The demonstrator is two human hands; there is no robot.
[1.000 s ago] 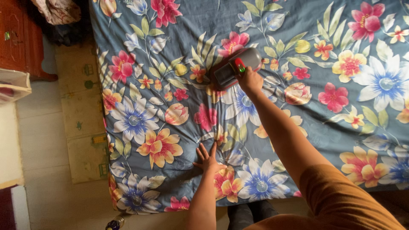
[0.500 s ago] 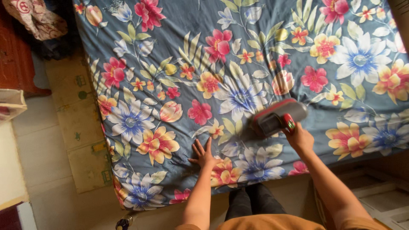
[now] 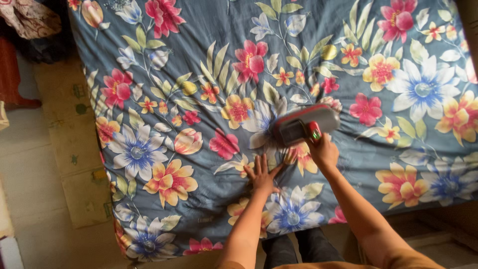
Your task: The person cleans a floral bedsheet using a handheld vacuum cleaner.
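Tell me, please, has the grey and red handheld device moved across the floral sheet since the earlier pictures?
Yes. The device slid back toward the person, from beside the upper pink flower down nearer the left hand.

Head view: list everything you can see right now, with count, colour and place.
Bedsheet: one, blue-grey with red, yellow and white flowers, spread over most of the frame.
Handheld iron: one, grey and red, on the sheet right of centre.
Floor mat: one, tan, left of the bed.
Cloth heap: one, pale patterned, top left corner.
Red furniture: one, at the left edge.
Left hand: one, flat on the sheet, fingers spread.
Right hand: one, closed on the iron's handle.
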